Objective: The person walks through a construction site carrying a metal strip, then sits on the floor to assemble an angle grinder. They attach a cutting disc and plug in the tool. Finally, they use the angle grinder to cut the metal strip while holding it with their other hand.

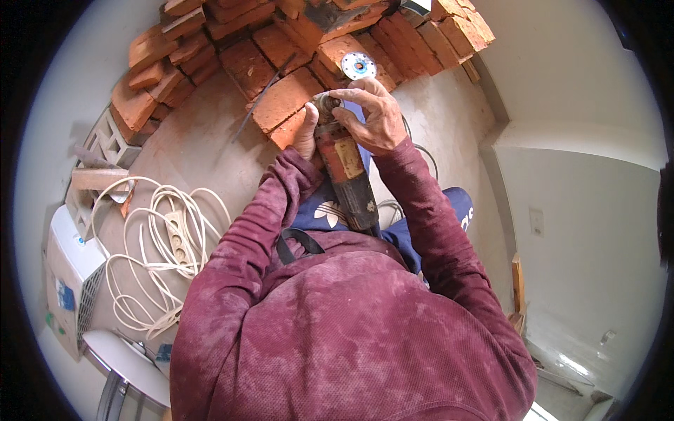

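An angle grinder [342,156] with a worn red and black body rests upright against my lap, its metal gear head pointing away from me. My left hand [306,133] is closed around the left side of that head, thumb up; its other fingers are mostly hidden. At the spindle, my right hand [375,121] has its thumb and index finger bent in from the right. Whatever small part lies between those fingertips is too small to make out. A round white cutting disc [348,67] with a blue centre sits apart from the tool, on the bricks just beyond my right hand.
Stacked red bricks [246,67] fill the far side. A thin dark rod [263,98] leans on them. To my left lie a coiled white extension cord [151,270] with a socket strip [177,237] and a white heater-like box [74,245]. A wall [583,210] bounds the right.
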A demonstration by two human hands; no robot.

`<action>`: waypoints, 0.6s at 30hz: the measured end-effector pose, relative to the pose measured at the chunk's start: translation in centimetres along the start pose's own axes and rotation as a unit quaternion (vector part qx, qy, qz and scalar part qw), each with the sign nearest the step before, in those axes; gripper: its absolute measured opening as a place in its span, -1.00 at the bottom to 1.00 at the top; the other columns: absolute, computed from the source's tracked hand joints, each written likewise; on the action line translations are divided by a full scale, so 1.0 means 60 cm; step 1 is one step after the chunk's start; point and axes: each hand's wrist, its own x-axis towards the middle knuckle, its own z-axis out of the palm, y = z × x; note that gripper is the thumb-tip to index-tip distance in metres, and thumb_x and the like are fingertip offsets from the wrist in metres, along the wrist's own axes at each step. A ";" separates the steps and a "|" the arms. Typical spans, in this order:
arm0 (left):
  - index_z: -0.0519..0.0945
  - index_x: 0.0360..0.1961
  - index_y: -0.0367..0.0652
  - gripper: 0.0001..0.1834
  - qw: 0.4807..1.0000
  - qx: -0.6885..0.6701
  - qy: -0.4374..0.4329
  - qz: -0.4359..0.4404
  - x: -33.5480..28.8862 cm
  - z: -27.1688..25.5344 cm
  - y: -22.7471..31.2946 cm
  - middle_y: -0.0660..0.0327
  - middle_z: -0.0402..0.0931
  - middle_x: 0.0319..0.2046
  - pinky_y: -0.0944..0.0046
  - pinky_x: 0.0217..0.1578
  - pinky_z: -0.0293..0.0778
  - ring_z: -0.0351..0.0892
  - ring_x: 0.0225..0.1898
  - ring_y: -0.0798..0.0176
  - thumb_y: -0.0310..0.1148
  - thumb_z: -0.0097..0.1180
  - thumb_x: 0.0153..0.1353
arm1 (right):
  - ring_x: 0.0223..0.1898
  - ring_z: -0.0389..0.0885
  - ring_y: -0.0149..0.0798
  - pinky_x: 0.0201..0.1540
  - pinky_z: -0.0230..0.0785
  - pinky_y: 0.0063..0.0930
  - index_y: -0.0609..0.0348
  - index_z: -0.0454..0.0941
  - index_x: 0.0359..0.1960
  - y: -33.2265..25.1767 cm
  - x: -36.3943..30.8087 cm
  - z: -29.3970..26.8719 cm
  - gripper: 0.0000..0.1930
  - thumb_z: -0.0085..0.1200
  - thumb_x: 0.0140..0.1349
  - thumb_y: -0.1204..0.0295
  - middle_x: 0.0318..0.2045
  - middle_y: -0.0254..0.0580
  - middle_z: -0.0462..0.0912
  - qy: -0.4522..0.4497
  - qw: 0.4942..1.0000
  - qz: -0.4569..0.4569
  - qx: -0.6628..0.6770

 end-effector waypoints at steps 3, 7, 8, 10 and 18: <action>0.35 0.16 -0.08 -0.14 1.000 -0.012 -0.010 -0.002 0.005 -0.009 -0.003 0.16 0.45 0.02 0.10 0.08 0.47 0.49 0.02 0.17 0.42 -0.08 0.11 | -0.23 0.57 -0.09 -0.17 0.44 -0.29 0.14 0.63 -0.26 -0.004 0.003 0.009 -0.69 0.31 -0.04 0.30 -0.31 -0.13 0.56 0.014 1.000 0.013 -0.022; 0.30 0.20 -0.08 -0.12 0.999 -0.011 -0.029 -0.030 0.003 -0.032 -0.003 0.14 0.41 0.05 0.08 0.11 0.44 0.45 0.07 0.15 0.41 -0.04 0.09 | -0.29 0.57 -0.10 -0.21 0.44 -0.29 0.17 0.61 -0.28 -0.016 0.011 0.006 -0.70 0.32 -0.04 0.31 -0.35 -0.15 0.56 0.017 1.000 0.010 -0.016; 0.30 0.20 -0.08 -0.12 0.999 -0.012 -0.031 -0.019 0.002 -0.024 -0.002 0.15 0.42 0.04 0.08 0.11 0.44 0.46 0.06 0.15 0.41 -0.04 0.09 | -0.31 0.57 -0.10 -0.22 0.44 -0.29 0.18 0.61 -0.27 -0.018 0.012 0.003 -0.69 0.31 -0.04 0.31 -0.37 -0.16 0.56 0.021 1.000 0.005 -0.004; 0.30 0.19 -0.08 -0.12 0.999 -0.014 -0.034 0.003 0.002 -0.004 0.001 0.16 0.43 0.01 0.08 0.11 0.44 0.46 0.05 0.15 0.42 -0.03 0.08 | -0.32 0.57 -0.15 -0.24 0.42 -0.34 0.20 0.62 -0.25 0.004 0.009 0.014 -0.70 0.33 -0.04 0.37 -0.41 -0.17 0.55 0.027 1.000 -0.015 -0.003; 0.33 0.18 -0.08 -0.18 0.997 -0.071 -0.010 -0.031 -0.010 -0.022 0.005 0.18 0.46 -0.01 0.12 0.08 0.48 0.50 0.01 0.20 0.34 0.05 0.10 | -0.36 0.54 -0.23 -0.27 0.38 -0.40 0.24 0.62 -0.24 -0.003 0.018 0.012 -0.63 0.34 -0.04 0.26 -0.40 -0.16 0.55 -0.023 0.998 0.050 0.037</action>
